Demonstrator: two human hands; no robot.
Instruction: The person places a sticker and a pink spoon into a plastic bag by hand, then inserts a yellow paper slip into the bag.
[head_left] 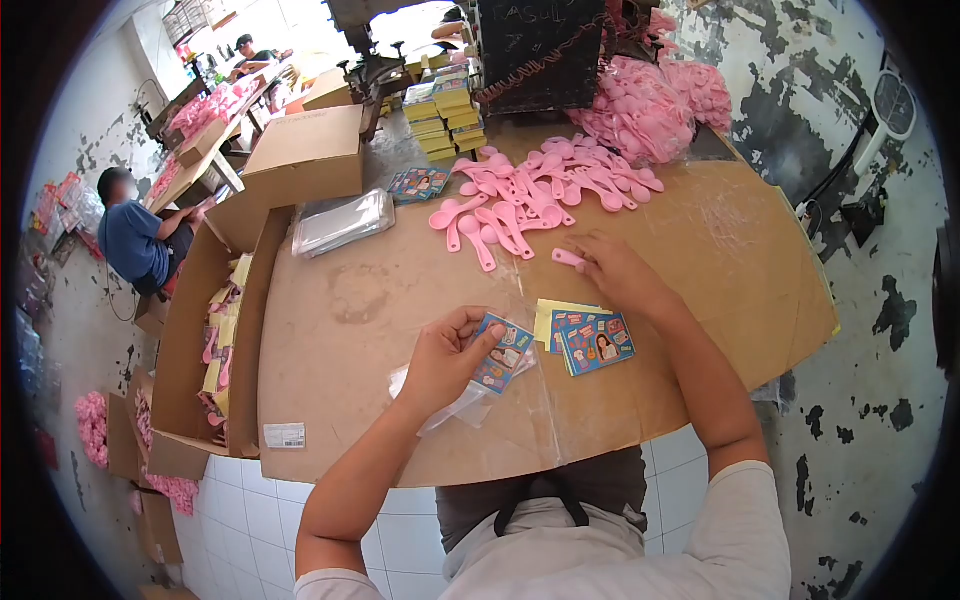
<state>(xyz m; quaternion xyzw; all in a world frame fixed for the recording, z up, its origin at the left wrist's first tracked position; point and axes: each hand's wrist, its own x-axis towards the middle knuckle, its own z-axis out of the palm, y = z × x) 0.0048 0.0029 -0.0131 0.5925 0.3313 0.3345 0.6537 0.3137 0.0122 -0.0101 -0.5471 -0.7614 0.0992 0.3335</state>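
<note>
My left hand (445,358) pinches a blue printed card (497,372) between thumb and fingers. Clear plastic bags (455,412) lie under and around that hand, partly hidden by it. In the fingers of my right hand (622,272) is a pink plastic spoon (566,257); its handle end points left and the rest is covered by the hand. Just beyond it spreads a loose pile of pink spoons (515,213). A small stack of blue and yellow cards (597,343) sits on the cardboard tabletop (340,350), below my right hand.
An open carton (267,330) holding yellow and pink packs stands along the left edge. Behind are a closed box (305,150), clear bags (345,222), card stacks (440,115) and a large bag of spoons (640,110). A seated person (140,240) works at far left.
</note>
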